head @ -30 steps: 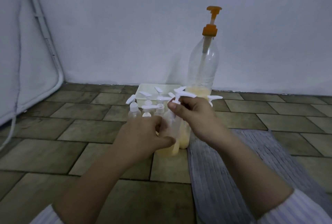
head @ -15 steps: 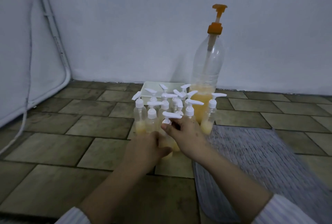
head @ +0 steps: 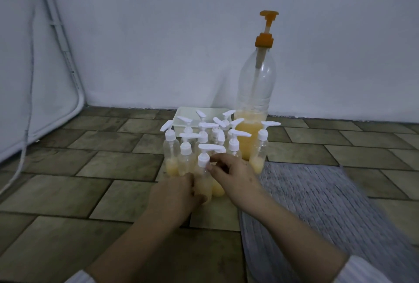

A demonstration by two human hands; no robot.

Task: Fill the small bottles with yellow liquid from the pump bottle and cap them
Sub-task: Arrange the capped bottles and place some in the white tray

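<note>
- The left hand is wrapped round the lower body of a small clear plastic bottle that stands on the brown tiled floor at the front of the group.
- The right hand has its fingertips pinched at the collar of the bottle's white pump cap.
- The step in hand appears to be screwing this cap down. It would go best with the body held still and upright, only the collar turned, and the spout kept from knocking its neighbours.
- This bottle holds pale yellow liquid in its lower part.
- Just behind it the other small capped bottles stand close together. Several show a little yellow at the bottom, while the rear ones are too crowded to judge.
- The tall clear pump bottle with an orange pump head stands by the wall, about a third full of yellow liquid.
- A shallow white plastic tray sits behind the group; its contents are hidden.
- A grey woven mat lies to the right.
</note>
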